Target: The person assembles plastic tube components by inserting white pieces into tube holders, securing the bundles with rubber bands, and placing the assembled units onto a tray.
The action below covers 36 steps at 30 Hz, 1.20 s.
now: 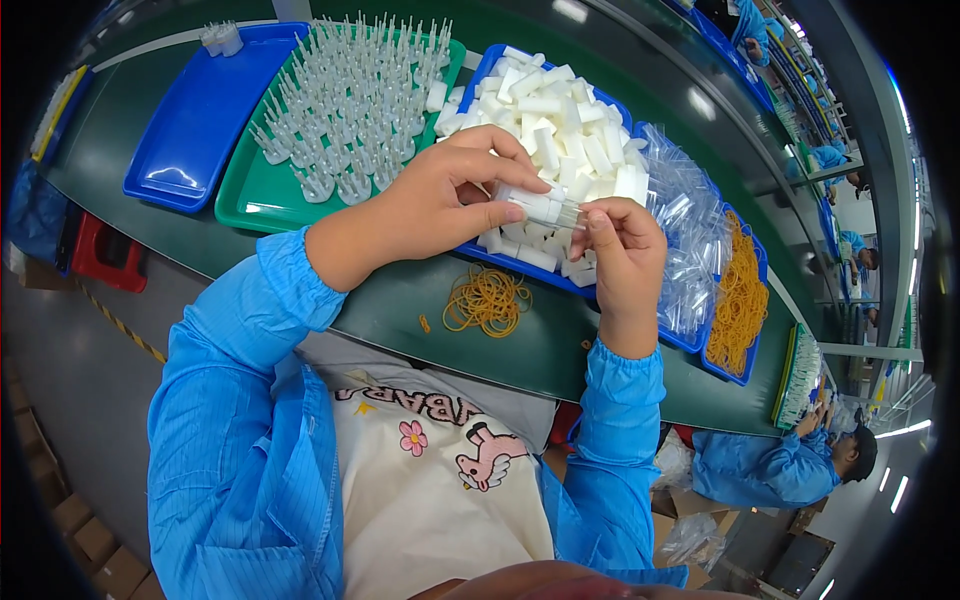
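Both my hands meet over the front edge of a blue tray (512,256) heaped with white foam blocks (545,105). My left hand (440,195) has its thumb and fingers closed round a white cylindrical part (537,205), which lies on its side. Thin, clear-looking prongs (570,215) stick out of it to the right. At their tips, my right hand (625,245) pinches with thumb and forefinger; the fingers partly hide the ends. A loose pile of yellow rubber bands (487,302) lies on the green table (400,330) below my hands.
Left of the blocks, a green tray (240,190) bears many white parts (350,100) with upright prongs. A blue tray (190,130) farther left has a few at its far end. Rightward are clear plastic tubes (685,230) and a tray of rubber bands (738,300). A co-worker (770,465) sits right.
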Available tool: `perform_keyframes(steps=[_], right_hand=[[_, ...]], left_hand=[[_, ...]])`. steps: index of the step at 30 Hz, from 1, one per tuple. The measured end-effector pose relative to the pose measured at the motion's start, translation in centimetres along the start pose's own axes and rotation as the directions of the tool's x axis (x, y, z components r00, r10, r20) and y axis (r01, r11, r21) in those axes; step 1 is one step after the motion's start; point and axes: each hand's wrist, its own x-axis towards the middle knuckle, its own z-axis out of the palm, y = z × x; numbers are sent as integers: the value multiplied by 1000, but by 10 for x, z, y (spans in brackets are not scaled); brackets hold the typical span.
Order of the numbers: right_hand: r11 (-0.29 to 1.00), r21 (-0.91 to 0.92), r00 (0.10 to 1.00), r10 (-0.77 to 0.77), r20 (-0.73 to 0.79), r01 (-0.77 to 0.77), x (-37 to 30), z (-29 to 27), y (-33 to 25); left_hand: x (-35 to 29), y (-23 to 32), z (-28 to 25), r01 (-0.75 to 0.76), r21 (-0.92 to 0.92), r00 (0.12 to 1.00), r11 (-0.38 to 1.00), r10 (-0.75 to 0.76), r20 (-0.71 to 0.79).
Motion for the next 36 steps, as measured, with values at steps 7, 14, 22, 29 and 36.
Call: perform_keyframes(steps=[7, 14, 22, 29, 36], right_hand=[[996, -49, 976, -88, -199, 80, 1, 11, 6], [947, -187, 920, -303, -247, 261, -5, 33, 9], [863, -392, 907, -398, -138, 319, -6, 41, 12], [824, -338, 865, -499, -54, 454, -8, 47, 16], [809, -361, 856, -513, -53, 463, -9, 45, 18]], left_hand=[[2, -4, 2, 42, -197, 998, 979, -33, 50], [-2, -12, 7, -5, -279, 999, 960, -6, -38], [-6, -16, 4, -65, -386, 998, 920, 56, -37], [-2, -20, 5, -94, -364, 994, 927, 105, 9], [0, -22, 6, -92, -442, 994, 892, 108, 11]])
